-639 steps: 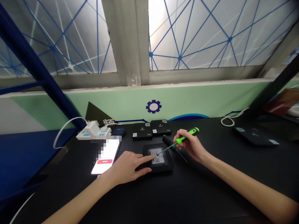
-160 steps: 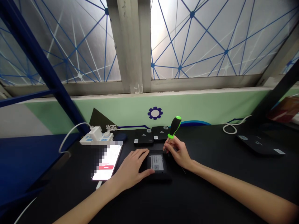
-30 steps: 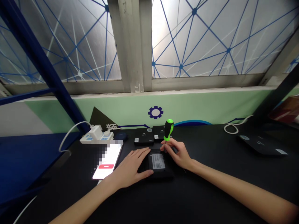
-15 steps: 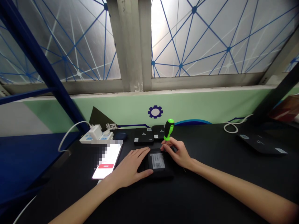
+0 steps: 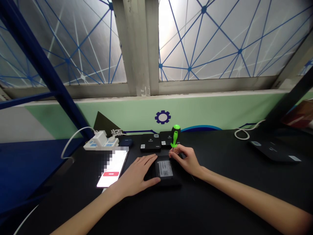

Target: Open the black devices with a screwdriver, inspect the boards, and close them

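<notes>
A small black device (image 5: 167, 178) with a white label lies upside down on the black table (image 5: 220, 202). My left hand (image 5: 137, 174) rests flat on its left side, fingers stretched out, thumb against its front edge. My right hand (image 5: 187, 160) pinches the shaft of a green and black screwdriver (image 5: 175, 135). The screwdriver stands nearly upright with its tip at the device's far right corner.
A lit phone (image 5: 112, 168) lies left of my left hand. Behind it sit a white power strip (image 5: 100, 142) with a cable, a small dark blue case (image 5: 126, 142) and two black boxes (image 5: 150, 142). A flat black device (image 5: 271, 150) and a coiled white cable (image 5: 241, 133) lie at the right.
The screwdriver handle has tipped slightly left and more upright over the last second while my right fingers shift on its shaft. My left hand stays on the device.
</notes>
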`<state>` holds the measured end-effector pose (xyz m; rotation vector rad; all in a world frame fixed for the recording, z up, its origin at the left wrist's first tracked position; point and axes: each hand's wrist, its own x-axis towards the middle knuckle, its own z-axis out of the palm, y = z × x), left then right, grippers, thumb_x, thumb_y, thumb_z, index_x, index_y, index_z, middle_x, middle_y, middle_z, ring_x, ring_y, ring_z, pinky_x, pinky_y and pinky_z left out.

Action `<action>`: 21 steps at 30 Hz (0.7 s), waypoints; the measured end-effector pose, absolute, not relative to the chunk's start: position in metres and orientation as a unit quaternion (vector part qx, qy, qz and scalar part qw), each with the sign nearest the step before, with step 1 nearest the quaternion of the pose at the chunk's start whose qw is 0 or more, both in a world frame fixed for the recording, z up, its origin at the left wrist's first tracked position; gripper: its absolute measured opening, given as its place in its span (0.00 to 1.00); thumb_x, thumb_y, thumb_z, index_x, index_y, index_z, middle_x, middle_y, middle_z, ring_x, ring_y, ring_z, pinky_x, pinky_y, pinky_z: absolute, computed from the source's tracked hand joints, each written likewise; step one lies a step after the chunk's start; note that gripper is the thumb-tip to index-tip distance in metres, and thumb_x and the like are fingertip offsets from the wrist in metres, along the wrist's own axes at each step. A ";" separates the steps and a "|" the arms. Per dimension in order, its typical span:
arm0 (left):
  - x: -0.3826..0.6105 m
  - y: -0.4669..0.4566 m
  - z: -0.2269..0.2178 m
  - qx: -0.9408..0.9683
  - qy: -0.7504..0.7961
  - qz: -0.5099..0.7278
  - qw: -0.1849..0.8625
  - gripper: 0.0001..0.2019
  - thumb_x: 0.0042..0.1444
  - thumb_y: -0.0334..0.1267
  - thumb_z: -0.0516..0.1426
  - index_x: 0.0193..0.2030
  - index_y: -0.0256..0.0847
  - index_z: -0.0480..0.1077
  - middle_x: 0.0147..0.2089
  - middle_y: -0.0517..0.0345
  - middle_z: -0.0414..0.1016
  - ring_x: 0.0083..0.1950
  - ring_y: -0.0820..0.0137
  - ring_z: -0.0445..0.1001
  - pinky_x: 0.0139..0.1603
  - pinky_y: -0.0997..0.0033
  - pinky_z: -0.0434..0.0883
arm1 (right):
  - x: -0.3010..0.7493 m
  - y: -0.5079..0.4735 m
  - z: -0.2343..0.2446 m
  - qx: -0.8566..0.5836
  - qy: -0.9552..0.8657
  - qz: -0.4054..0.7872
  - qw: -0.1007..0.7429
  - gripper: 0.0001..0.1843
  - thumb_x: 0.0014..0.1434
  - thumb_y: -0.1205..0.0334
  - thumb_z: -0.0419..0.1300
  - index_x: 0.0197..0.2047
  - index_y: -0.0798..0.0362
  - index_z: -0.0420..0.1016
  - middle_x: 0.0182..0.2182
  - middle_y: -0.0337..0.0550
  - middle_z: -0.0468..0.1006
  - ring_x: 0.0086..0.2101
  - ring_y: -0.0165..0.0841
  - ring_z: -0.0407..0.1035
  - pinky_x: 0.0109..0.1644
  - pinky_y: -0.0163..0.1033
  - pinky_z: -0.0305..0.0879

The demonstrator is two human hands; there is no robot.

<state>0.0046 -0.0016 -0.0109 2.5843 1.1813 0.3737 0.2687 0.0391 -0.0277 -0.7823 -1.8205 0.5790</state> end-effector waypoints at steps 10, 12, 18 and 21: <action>0.004 -0.001 -0.011 0.893 0.406 0.136 0.139 0.36 0.67 0.62 0.51 0.75 0.51 0.49 0.74 0.52 0.56 0.72 0.52 0.58 0.69 0.49 0.58 | 0.270 0.040 -0.029 -0.313 -0.764 0.239 0.511 0.08 0.68 0.57 0.60 0.38 0.50 0.75 0.30 0.44 0.82 0.30 0.36 0.78 0.38 0.41 0.76; 0.004 -0.001 -0.012 0.893 0.405 0.136 0.140 0.36 0.67 0.62 0.51 0.75 0.51 0.49 0.74 0.52 0.56 0.72 0.52 0.58 0.69 0.49 0.58 | 0.269 0.042 -0.031 -0.324 -0.752 0.240 0.521 0.08 0.66 0.56 0.62 0.37 0.51 0.75 0.29 0.43 0.82 0.28 0.36 0.77 0.36 0.40 0.75; 0.005 -0.001 -0.011 0.892 0.410 0.127 0.140 0.36 0.67 0.62 0.51 0.75 0.51 0.49 0.75 0.53 0.55 0.73 0.53 0.57 0.70 0.48 0.57 | 0.269 0.040 -0.031 -0.331 -0.752 0.229 0.522 0.07 0.65 0.57 0.64 0.38 0.50 0.76 0.30 0.43 0.82 0.30 0.36 0.78 0.37 0.40 0.76; 0.005 -0.001 -0.010 0.893 0.410 0.129 0.137 0.36 0.67 0.62 0.51 0.75 0.51 0.49 0.75 0.53 0.56 0.72 0.53 0.57 0.70 0.49 0.57 | 0.270 0.037 -0.027 -0.305 -0.771 0.235 0.508 0.07 0.68 0.58 0.60 0.39 0.50 0.77 0.32 0.44 0.83 0.39 0.41 0.81 0.45 0.44 0.78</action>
